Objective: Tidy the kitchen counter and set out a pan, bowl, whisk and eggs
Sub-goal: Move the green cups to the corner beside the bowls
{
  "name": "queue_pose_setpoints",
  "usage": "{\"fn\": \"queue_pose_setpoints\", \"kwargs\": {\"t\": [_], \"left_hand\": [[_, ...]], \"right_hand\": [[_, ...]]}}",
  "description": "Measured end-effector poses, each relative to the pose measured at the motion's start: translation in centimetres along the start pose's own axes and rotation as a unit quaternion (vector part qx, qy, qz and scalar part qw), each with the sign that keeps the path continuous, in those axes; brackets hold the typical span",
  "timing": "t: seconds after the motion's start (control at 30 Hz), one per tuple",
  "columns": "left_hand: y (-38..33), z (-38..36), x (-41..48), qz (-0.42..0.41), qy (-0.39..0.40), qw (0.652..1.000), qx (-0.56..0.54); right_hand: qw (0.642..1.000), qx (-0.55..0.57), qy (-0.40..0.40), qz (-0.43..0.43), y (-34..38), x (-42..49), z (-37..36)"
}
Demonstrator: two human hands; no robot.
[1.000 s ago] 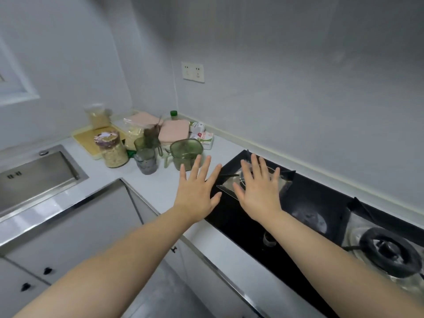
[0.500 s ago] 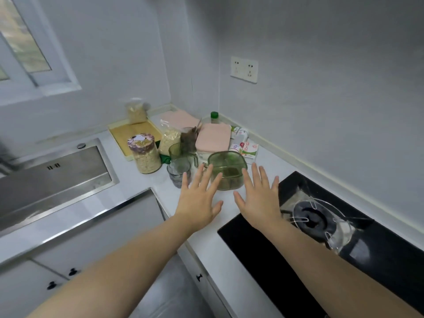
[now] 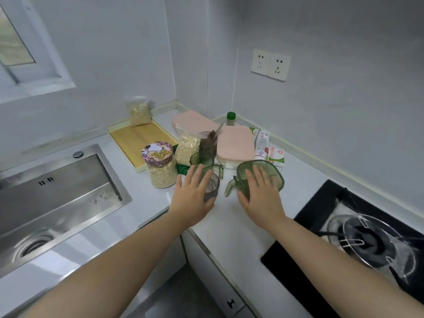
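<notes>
Broadly, the white counter (image 3: 229, 226) wraps the corner, with the steel sink (image 3: 57, 198) at the left of the frame and the black hob (image 3: 286, 253) at lower right. Both hands are flat with fingers spread at centre frame. The left hand (image 3: 192, 198) is in front of a grey glass (image 3: 212, 189), and the right hand (image 3: 261, 198) is over a green jug (image 3: 273, 171).

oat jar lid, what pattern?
Pink lid with a white cartoon dog and yellow lettering; head view.
</notes>
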State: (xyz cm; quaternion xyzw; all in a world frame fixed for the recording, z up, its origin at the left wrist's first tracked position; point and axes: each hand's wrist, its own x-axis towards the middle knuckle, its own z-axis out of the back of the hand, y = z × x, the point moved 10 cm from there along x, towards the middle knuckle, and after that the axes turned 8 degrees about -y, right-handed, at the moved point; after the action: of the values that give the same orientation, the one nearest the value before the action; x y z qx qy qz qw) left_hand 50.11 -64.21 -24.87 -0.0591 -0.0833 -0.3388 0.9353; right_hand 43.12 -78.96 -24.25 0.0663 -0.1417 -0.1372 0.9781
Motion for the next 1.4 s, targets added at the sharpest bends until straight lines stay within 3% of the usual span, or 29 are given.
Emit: {"fn": "queue_pose_setpoints", "kwargs": {"t": [0.17,0.33,0.4,0.57,0.7,0.87,1.0,1.07,1.27,1.4], "left_hand": [[5.2,-2.3,2.0,-0.019,0.060,0.991,-0.116],[7.0,-5.7,2.6,0.013,0.190,0.945,-0.265],[7.3,-5.9,2.9,0.058,0.205,0.911,-0.353],[8.0,-6.8,4.0,0.210,0.203,0.773,-0.563],[8.6,-8.1,4.3,0.251,0.199,0.737,-0.595],[9.6,-9.5,4.7,0.243,0.229,0.749,-0.573],[9.8,-9.1,5.5,0.193,0.207,0.817,-0.503],[10.0,-8.1,6.5,0.158,0.161,0.863,-0.452],[9.3,-3.9,10.1,0.072,-0.009,0.932,-0.355],[7.8,-4.0,12.1,0.035,0.018,0.960,-0.278]], "right_hand": [[0.995,0.092,0.015,-0.021,3.6,2.5,-1.8],[0.962,0.227,0.083,-0.125,5.0,4.0,-5.0],[0.954,0.236,0.112,-0.147,5.4,4.4,-6.3],[0.944,0.219,0.155,-0.195,5.7,6.3,-9.5],[0.952,0.197,0.170,-0.162,7.1,7.3,-10.4],[0.957,0.191,0.154,-0.153,7.5,7.4,-10.4],[0.960,0.187,0.149,-0.145,7.4,7.2,-9.4],[0.958,0.197,0.146,-0.150,6.9,7.4,-8.0],[0.957,0.221,0.115,-0.150,5.1,8.5,-3.7],[0.956,0.224,0.088,-0.167,3.5,9.0,-1.9]]}}
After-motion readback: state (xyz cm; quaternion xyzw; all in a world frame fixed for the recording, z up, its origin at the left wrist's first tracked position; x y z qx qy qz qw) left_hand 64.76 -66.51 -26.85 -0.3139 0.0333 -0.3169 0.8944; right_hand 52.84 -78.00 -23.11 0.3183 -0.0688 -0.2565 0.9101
